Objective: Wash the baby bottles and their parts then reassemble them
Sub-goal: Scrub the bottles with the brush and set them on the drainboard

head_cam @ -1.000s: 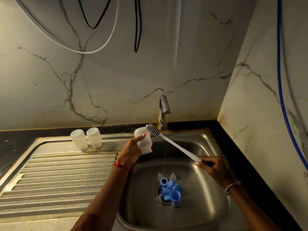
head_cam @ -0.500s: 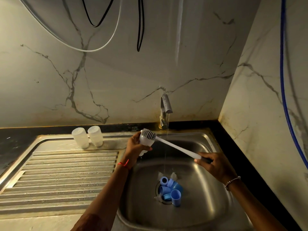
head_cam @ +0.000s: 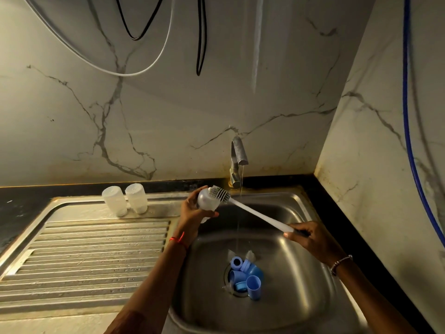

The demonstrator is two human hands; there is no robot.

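Note:
My left hand (head_cam: pixel 192 210) grips a translucent white baby bottle (head_cam: pixel 206 201) over the sink's left rim, its rounded base turned up. My right hand (head_cam: pixel 310 239) holds the long white handle of a bottle brush (head_cam: pixel 252 213); the grey bristle head (head_cam: pixel 219 194) lies against the bottle's base. Two more clear bottles (head_cam: pixel 125 200) stand upside down at the back of the draining board. Several blue caps and rings (head_cam: pixel 245 277) and clear teats lie around the drain in the steel sink (head_cam: pixel 301 297).
The tap (head_cam: pixel 237 160) at the back runs a thin stream of water into the basin. The ridged draining board (head_cam: pixel 91 256) stretches to the left. Marble walls close the back and right; cables and a blue hose (head_cam: pixel 409 116) hang down them.
My left hand has tipped the bottle from upright to base-up and shifted it slightly left. The brush head has slid from beside the bottle's top onto its base.

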